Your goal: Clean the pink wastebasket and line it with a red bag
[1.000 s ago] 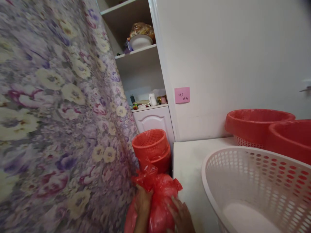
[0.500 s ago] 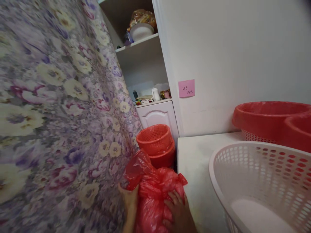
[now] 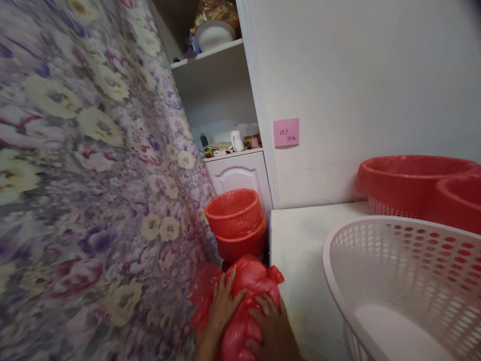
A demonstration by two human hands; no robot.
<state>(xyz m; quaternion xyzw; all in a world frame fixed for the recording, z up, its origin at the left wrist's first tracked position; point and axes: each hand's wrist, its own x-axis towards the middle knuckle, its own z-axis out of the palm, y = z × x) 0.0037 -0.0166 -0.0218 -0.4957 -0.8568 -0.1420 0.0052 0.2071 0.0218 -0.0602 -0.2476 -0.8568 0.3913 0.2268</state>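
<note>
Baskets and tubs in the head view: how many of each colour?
Red: 4, two stacked baskets by the cabinet, two tubs on the counter.
White: 1, the basket in front.
Total: 5.

Near bottom centre, the left hand [image 3: 222,307] and the right hand [image 3: 271,328] press on a red plastic bag [image 3: 246,283], fingers [image 3: 230,282] spread over its crumpled top. Just beyond the bag, stacked red baskets [image 3: 236,223] stand on the floor before a white cabinet door [image 3: 240,175]. Left: a flowered cloth [image 3: 90,170] fills the view. Right: a white counter [image 3: 296,250] carries a white perforated basket [image 3: 402,281] near, and two red tubs [image 3: 409,183] farther back against the wall. A pink note [image 3: 286,132] is stuck on the white wall. Above the cabinet, a shelf [image 3: 210,55] holds a white bowl [image 3: 214,34].
</note>
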